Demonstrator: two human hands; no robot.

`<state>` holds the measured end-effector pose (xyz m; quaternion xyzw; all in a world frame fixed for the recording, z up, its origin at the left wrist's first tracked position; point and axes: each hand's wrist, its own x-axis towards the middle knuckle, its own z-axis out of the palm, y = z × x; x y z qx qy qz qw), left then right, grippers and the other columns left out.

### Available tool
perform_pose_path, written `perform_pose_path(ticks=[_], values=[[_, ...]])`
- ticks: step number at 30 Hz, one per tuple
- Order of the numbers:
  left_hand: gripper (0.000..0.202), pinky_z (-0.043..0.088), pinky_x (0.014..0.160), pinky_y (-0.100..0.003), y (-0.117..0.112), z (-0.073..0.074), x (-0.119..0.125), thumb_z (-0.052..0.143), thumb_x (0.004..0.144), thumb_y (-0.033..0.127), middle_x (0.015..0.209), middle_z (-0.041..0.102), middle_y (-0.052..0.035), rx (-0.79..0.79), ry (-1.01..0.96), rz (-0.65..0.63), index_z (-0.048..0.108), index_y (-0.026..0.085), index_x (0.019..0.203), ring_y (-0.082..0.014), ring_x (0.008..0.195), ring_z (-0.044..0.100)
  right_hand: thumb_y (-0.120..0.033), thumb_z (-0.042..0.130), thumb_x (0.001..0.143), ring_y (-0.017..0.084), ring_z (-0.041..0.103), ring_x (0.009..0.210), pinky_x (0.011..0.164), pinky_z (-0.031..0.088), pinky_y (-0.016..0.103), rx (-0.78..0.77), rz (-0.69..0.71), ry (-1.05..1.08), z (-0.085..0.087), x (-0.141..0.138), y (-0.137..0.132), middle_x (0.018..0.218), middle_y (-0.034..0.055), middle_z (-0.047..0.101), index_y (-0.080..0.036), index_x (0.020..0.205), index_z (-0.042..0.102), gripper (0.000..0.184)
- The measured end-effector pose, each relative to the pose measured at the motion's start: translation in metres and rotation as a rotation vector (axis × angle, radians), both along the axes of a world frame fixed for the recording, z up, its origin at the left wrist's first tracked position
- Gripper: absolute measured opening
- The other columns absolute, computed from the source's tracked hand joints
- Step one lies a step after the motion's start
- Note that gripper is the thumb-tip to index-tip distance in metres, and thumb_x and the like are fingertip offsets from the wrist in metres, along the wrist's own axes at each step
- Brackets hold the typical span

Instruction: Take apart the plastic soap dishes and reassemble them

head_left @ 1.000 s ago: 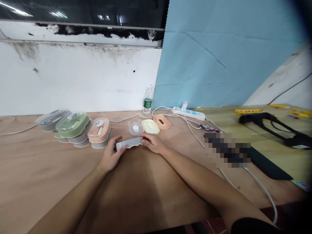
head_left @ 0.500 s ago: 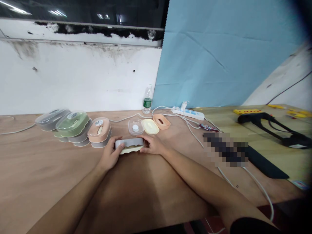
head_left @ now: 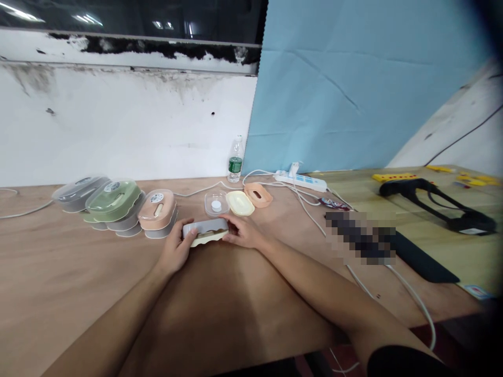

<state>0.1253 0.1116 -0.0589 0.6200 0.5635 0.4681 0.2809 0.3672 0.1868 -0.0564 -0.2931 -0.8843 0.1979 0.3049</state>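
Between my two hands is a small plastic box in two parts, a grey wavy-edged part (head_left: pixel 206 226) above a cream wavy-edged part (head_left: pixel 208 240). My left hand (head_left: pixel 175 250) grips its left end, thumb across the front. The fingers of my right hand (head_left: pixel 242 232) close on the right end, some hidden behind it. Just beyond the box lie a clear lid (head_left: pixel 212 196) with a white round piece (head_left: pixel 216 206), a cream shallow tray (head_left: pixel 240 203) and a peach part with a slot (head_left: pixel 264 199). Stacked lidded boxes in grey (head_left: pixel 73 196), green (head_left: pixel 102 206) and peach (head_left: pixel 149 215) stand to the left.
A water bottle (head_left: pixel 234 165) stands by the wall. Behind and right are a white power strip (head_left: pixel 306 182) and its cables. Further right lie a blurred-out dark item (head_left: pixel 353 235), a dark flat piece (head_left: pixel 424 257), a black frame (head_left: pixel 436 207) and a yellow strip (head_left: pixel 393 178).
Both hands keep hold of the box. It has tilted a little, and the gap between its grey and cream parts shows slightly more. The whole view has shifted slightly.
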Motion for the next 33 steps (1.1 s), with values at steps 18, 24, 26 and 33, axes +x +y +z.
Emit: perform_pose_path(ticks=[18, 24, 26, 33], values=[[0.053, 0.044, 0.094, -0.041, 0.002, -0.006, -0.004, 0.056, 0.084, 0.049, 0.125, 0.057, -0.0123, 0.042, 0.031, -0.030, 0.048, 0.017, 0.126, -0.0272, 0.111, 0.055, -0.055, 0.054, 0.085, 0.011, 0.053, 0.057, 0.055, 0.039, 0.023, 0.026, 0.000, 0.043, -0.004, 0.000, 0.000, 0.069, -0.0006, 0.060, -0.017, 0.109, 0.058, 0.044], [0.068, 0.049, 0.089, -0.039, 0.003, -0.007, -0.004, 0.066, 0.078, 0.044, 0.139, 0.045, -0.0145, 0.038, -0.081, -0.081, 0.037, 0.020, 0.134, -0.0275, 0.114, 0.055, -0.056, 0.052, 0.085, 0.012, 0.054, 0.055, 0.054, 0.040, 0.023, 0.110, -0.039, 0.084, -0.007, 0.001, 0.002, 0.066, -0.0006, 0.060, -0.018, 0.101, 0.058, 0.041], [0.067, 0.051, 0.086, -0.037, 0.002, -0.005, -0.002, 0.065, 0.079, 0.043, 0.141, 0.043, -0.0146, 0.022, -0.118, -0.091, 0.035, 0.020, 0.135, -0.0264, 0.113, 0.056, -0.057, 0.052, 0.085, 0.012, 0.053, 0.053, 0.053, 0.039, 0.023, 0.150, -0.053, 0.099, -0.008, 0.002, 0.002, 0.063, -0.0012, 0.060, -0.018, 0.099, 0.059, 0.041], [0.068, 0.052, 0.084, -0.037, 0.001, -0.006, -0.001, 0.065, 0.081, 0.042, 0.124, 0.058, -0.0128, -0.005, -0.213, -0.151, 0.034, 0.019, 0.137, -0.0249, 0.104, 0.063, -0.061, 0.050, 0.086, 0.011, 0.051, 0.051, 0.052, 0.038, 0.022, 0.127, -0.086, 0.173, -0.011, 0.004, 0.005, 0.061, -0.0023, 0.058, -0.018, 0.099, 0.058, 0.045]])
